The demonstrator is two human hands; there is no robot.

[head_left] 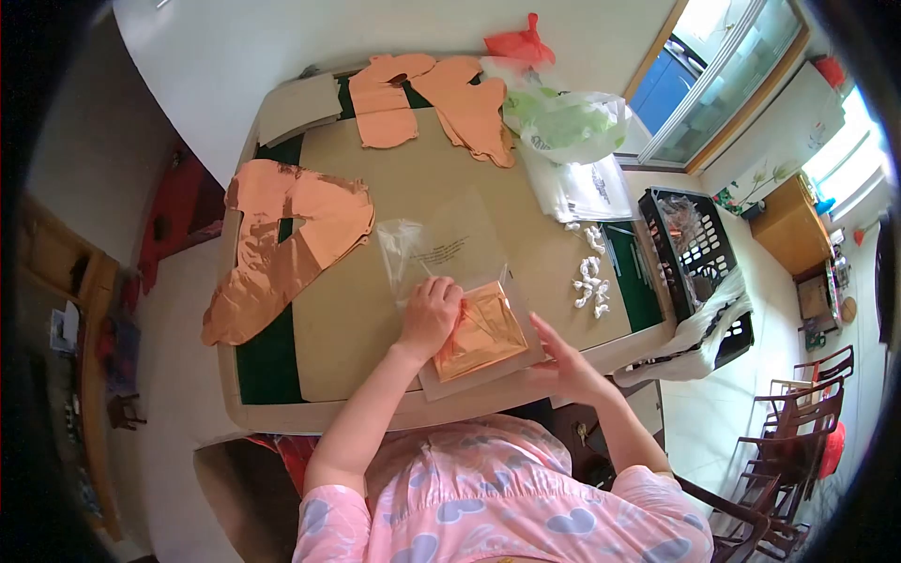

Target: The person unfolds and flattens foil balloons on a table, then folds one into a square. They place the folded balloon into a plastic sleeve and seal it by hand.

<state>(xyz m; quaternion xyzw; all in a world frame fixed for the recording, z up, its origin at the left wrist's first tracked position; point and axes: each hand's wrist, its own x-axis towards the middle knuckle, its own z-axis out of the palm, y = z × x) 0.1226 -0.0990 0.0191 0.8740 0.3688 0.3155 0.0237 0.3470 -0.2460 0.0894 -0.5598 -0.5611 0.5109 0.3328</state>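
A folded rose-gold foil balloon (483,336) lies flat in what looks like a clear plastic bag (460,246) near the table's front edge. My left hand (432,316) is over the left edge of the folded foil, its fingers bent together on the bag; the fingertips are partly hidden. At the bag's right edge is my right hand (569,362), fingers apart, thumb and forefinger close to the plastic. A large flat foil balloon (310,220) is spread on the left of the table. Two more flat shapes, a foil balloon (383,111) and a foil balloon (474,108), lie at the back.
Cardboard (343,310) covers much of the table. Grey sheets (300,111) are stacked at the back left. A green-and-white plastic bag (572,127) and clear bags (587,192) lie back right, near several white twisted pieces (591,281). A black crate (690,244) stands beside the table.
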